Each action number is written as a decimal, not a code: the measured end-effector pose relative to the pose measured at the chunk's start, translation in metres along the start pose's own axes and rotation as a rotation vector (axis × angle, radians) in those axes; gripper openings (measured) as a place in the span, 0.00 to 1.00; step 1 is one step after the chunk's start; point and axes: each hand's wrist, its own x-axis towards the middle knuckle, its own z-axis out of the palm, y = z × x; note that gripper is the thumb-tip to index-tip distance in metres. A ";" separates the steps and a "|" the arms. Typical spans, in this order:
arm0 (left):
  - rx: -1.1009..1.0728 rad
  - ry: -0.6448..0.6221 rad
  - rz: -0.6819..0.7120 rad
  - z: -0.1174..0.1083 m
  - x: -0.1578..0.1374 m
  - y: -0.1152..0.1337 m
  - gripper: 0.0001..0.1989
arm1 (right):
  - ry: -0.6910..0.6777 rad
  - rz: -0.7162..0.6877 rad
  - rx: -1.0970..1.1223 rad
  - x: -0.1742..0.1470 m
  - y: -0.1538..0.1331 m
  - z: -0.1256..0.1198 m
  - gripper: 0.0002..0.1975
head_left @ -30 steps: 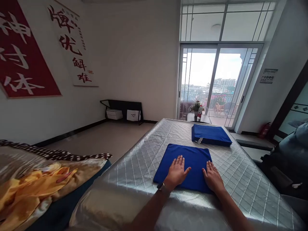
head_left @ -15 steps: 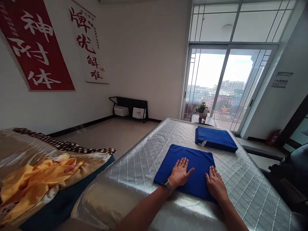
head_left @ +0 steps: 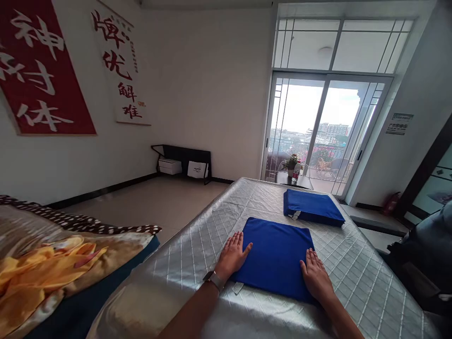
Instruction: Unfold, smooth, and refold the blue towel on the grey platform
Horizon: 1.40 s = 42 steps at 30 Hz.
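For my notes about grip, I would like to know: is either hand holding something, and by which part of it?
Nothing appears held: the left hand and right hand lie open along opposite side edges of the blue cloth.

red scrl [head_left: 41,77]: 神附体 | wht scrl [head_left: 123,69]: 牌优解难

A red calligraphy scroll [head_left: 42,89] hangs at upper left. At upper right, a sliding glass door [head_left: 318,113] stands behind a potted plant [head_left: 291,163] and bottle [head_left: 295,172]. Yellow fabric [head_left: 49,269] lies at lower left.
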 end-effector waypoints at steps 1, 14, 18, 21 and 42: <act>0.008 0.000 -0.001 0.000 0.000 0.000 0.39 | -0.022 0.018 -0.018 0.000 -0.002 -0.004 0.36; -0.013 -0.018 0.012 0.002 0.007 -0.011 0.38 | 0.030 -0.016 -0.013 0.077 -0.013 -0.042 0.33; -0.031 -0.003 0.041 0.002 0.008 -0.015 0.37 | 0.013 0.012 0.012 0.096 -0.007 -0.017 0.35; -0.034 -0.007 0.051 -0.002 0.006 -0.014 0.37 | 0.013 0.012 0.022 0.103 0.000 -0.005 0.36; 0.054 -0.090 0.294 -0.021 0.019 0.063 0.37 | 0.033 -0.053 0.088 0.100 0.011 -0.012 0.34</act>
